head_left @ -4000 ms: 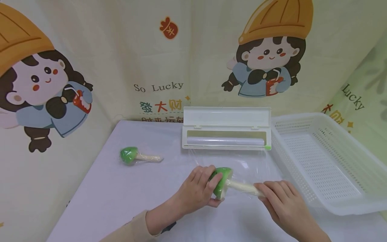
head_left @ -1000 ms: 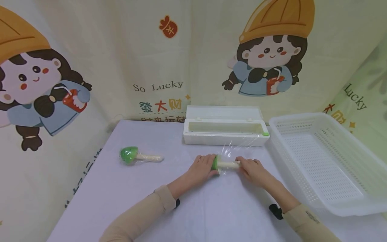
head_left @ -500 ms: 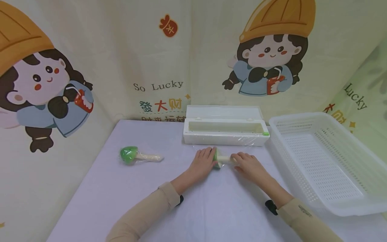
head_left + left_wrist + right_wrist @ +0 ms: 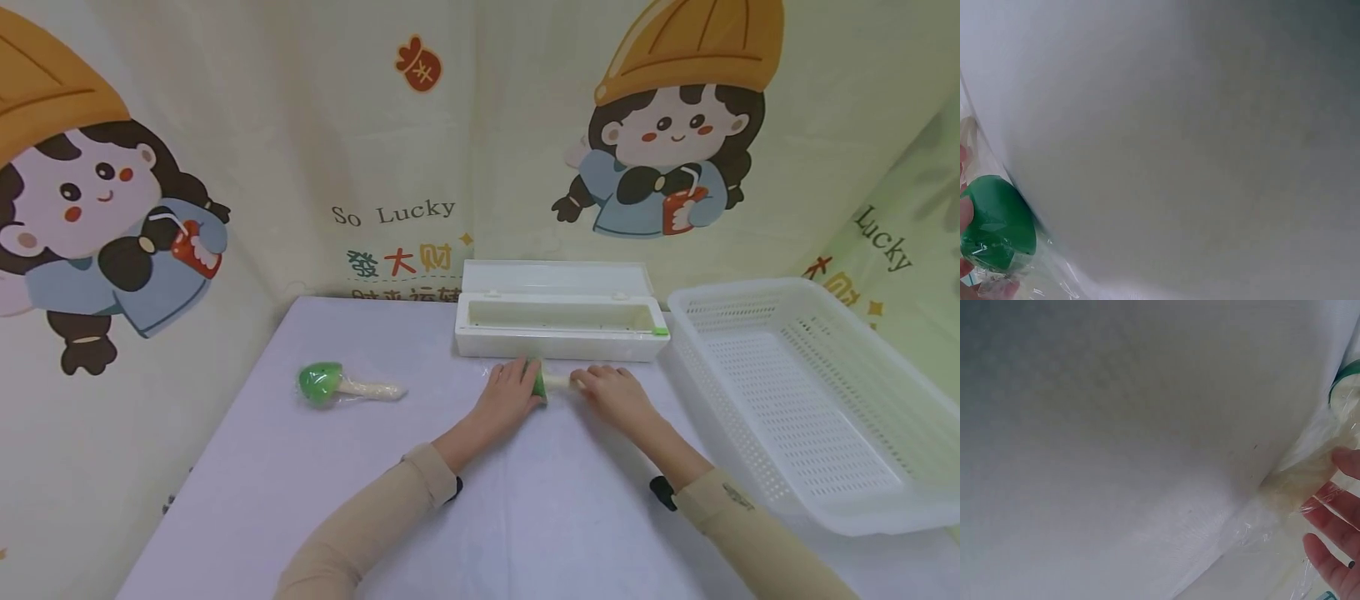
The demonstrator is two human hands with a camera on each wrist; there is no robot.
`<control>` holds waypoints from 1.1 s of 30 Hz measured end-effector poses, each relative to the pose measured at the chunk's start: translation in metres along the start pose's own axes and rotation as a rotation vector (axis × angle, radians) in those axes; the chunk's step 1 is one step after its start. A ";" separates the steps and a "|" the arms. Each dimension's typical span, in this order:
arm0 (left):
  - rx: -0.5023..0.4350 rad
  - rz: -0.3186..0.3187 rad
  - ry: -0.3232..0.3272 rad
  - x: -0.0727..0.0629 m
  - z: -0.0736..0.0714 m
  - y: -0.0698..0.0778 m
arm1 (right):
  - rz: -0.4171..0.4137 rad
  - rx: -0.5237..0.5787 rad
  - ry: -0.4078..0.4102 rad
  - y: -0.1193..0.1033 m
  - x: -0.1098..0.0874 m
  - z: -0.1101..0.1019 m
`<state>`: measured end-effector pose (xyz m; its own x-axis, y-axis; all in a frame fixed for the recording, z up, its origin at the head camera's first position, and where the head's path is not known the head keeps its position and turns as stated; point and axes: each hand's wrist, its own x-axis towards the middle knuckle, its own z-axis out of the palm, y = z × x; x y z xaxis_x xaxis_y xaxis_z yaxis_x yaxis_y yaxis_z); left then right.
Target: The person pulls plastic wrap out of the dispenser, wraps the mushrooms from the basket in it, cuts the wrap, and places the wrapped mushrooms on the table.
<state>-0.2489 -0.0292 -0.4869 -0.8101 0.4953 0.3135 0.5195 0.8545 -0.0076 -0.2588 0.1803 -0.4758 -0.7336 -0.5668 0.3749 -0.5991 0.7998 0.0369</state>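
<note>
A green-capped toy mushroom (image 4: 556, 381) lies on its side at the table's middle, just in front of the cling film box (image 4: 525, 343). My left hand (image 4: 501, 405) grips its cap from the left, covering most of it; in the left wrist view clear film shows over the green cap (image 4: 1000, 219). At the right, my right hand (image 4: 619, 402) holds the end of the pale stem (image 4: 1300, 481), thumb on one side and fingers on the other, with crinkled film around it. Loose film sticks out past both ends.
Another film-wrapped green mushroom (image 4: 321, 382) lies at the left of the table. The film box stands with its lid (image 4: 555, 275) up and a green slider (image 4: 660, 332) at its right end. To the right is a white perforated basket (image 4: 806, 417).
The film box has tipped back upright since the oldest frame. Both hands have carried the mushroom away from me toward the box, rolling it in film, and the right hand has shifted slightly inward.
</note>
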 end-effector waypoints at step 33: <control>0.179 0.080 0.180 0.023 0.008 0.003 | 0.078 0.111 0.058 0.019 0.012 0.012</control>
<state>-0.2679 -0.0142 -0.4877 -0.6990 0.5399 0.4690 0.5104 0.8360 -0.2016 -0.2825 0.1866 -0.4817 -0.7616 -0.4889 0.4254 -0.5752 0.8124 -0.0961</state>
